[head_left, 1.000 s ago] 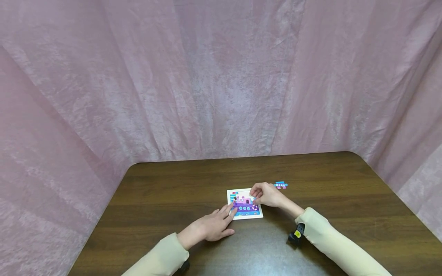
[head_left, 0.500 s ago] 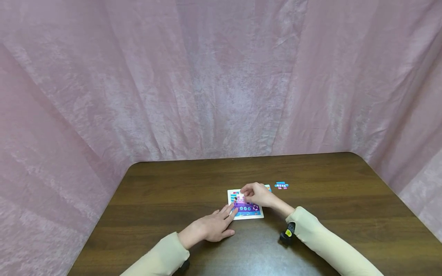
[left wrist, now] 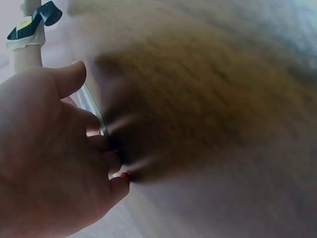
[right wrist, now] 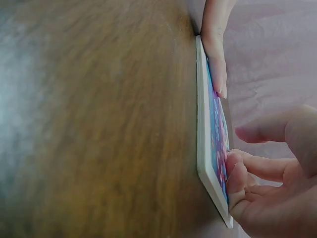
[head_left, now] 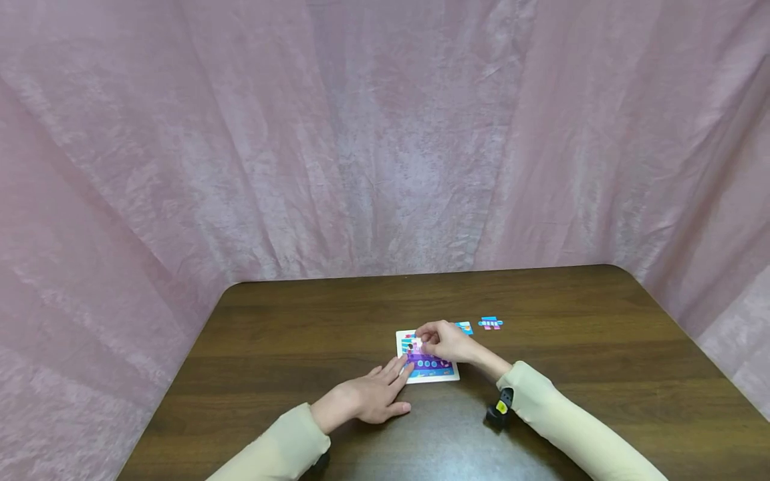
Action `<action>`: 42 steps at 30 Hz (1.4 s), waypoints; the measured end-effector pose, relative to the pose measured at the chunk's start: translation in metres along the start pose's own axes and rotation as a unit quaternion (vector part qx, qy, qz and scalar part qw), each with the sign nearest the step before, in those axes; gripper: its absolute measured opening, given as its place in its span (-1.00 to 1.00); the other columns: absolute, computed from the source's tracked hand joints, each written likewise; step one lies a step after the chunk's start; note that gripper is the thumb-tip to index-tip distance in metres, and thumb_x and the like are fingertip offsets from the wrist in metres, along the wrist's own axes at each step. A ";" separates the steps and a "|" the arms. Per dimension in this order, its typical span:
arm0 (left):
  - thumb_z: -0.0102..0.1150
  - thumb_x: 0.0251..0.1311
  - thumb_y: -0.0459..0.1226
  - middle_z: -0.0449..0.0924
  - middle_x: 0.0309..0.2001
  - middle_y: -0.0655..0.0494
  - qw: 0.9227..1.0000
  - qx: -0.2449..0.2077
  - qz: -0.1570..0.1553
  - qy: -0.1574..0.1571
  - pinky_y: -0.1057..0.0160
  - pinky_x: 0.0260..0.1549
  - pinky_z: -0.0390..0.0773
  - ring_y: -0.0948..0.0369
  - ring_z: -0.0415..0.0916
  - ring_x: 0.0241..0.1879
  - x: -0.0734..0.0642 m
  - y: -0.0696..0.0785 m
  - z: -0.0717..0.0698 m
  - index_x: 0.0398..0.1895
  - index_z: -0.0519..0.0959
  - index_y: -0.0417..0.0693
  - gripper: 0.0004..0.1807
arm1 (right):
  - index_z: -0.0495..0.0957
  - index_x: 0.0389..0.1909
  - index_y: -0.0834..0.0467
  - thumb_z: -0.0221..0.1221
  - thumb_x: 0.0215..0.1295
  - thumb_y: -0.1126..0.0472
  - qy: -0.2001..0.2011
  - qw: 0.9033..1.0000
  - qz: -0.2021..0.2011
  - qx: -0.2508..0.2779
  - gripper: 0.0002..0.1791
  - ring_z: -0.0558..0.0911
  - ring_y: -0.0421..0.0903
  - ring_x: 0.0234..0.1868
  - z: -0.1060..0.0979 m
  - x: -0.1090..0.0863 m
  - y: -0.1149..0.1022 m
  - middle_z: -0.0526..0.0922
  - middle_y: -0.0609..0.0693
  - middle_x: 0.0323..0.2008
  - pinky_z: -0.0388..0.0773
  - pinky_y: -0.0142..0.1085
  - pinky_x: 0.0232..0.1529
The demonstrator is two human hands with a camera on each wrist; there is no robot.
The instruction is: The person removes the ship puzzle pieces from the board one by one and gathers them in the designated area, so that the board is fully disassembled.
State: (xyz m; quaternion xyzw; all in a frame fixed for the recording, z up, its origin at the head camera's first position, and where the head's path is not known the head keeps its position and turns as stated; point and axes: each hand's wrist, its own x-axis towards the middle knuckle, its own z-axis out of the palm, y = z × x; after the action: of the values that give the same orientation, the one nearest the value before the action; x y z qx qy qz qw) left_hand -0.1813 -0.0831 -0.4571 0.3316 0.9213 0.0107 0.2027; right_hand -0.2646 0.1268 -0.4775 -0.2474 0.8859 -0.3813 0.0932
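Brown table (head_left: 301, 334) | puzzle tray (head_left: 442, 380): ship picture (head_left: 428, 364) | left hand (head_left: 379, 394): grip loose | right hand (head_left: 448, 341): grip unclear

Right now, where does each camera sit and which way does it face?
Head: on the head, facing forward-down at the table, puzzle and pink curtain; left hand and right hand show.
Left wrist: on that wrist, facing the left hand and table; right forearm shows beyond.
Right wrist: on that wrist, facing the right hand and puzzle; left hand shows beyond.
Shared: head and right wrist views both show the puzzle.
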 end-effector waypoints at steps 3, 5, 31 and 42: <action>-0.14 0.39 0.15 -0.28 0.58 0.03 1.000 -0.002 -0.004 -0.010 0.06 0.46 0.07 0.10 -0.22 0.56 0.000 0.000 -0.001 0.56 -0.13 -0.02 -0.16 | 0.55 0.01 0.37 0.21 0.17 0.37 -0.013 1.000 0.001 0.013 -0.64 0.53 -0.22 -0.36 0.000 -0.001 0.001 0.62 0.10 -0.26 0.47 -0.44 -0.34; -0.11 0.37 0.16 -0.30 0.58 0.03 1.000 -0.003 -0.005 -0.015 0.05 0.47 0.05 0.11 -0.24 0.56 0.000 0.000 -0.002 0.56 -0.15 -0.02 -0.13 | 0.53 0.03 0.37 0.21 0.18 0.38 -0.019 1.000 0.003 0.022 -0.63 0.52 -0.19 -0.34 0.000 -0.001 0.002 0.59 0.13 -0.23 0.47 -0.42 -0.31; -0.06 0.33 0.19 -0.30 0.58 0.05 1.000 -0.007 -0.004 -0.020 0.06 0.47 0.05 0.12 -0.24 0.56 -0.001 0.001 -0.005 0.56 -0.17 -0.01 -0.08 | 0.39 0.05 0.41 0.13 0.29 0.34 0.001 0.989 0.056 0.136 -0.65 0.63 -0.09 -0.27 0.002 0.007 -0.006 0.66 0.22 -0.21 0.51 -0.35 -0.34; -0.09 0.33 0.21 -0.31 0.58 0.04 1.000 -0.007 -0.002 -0.018 0.07 0.47 0.04 0.12 -0.26 0.56 -0.001 0.000 -0.002 0.56 -0.18 -0.01 -0.08 | 0.59 -0.15 0.29 0.19 0.19 0.35 0.050 0.992 0.080 0.085 -0.80 0.50 -0.23 -0.58 0.009 0.016 -0.011 0.70 0.07 -0.46 0.41 -0.41 -0.49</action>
State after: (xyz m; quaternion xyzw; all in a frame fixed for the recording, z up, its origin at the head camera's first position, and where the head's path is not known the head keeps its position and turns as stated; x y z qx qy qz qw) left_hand -0.1818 -0.0836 -0.4546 0.3289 0.9180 0.0108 0.2212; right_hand -0.2707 0.1067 -0.4756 -0.1471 0.8710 -0.4581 0.0993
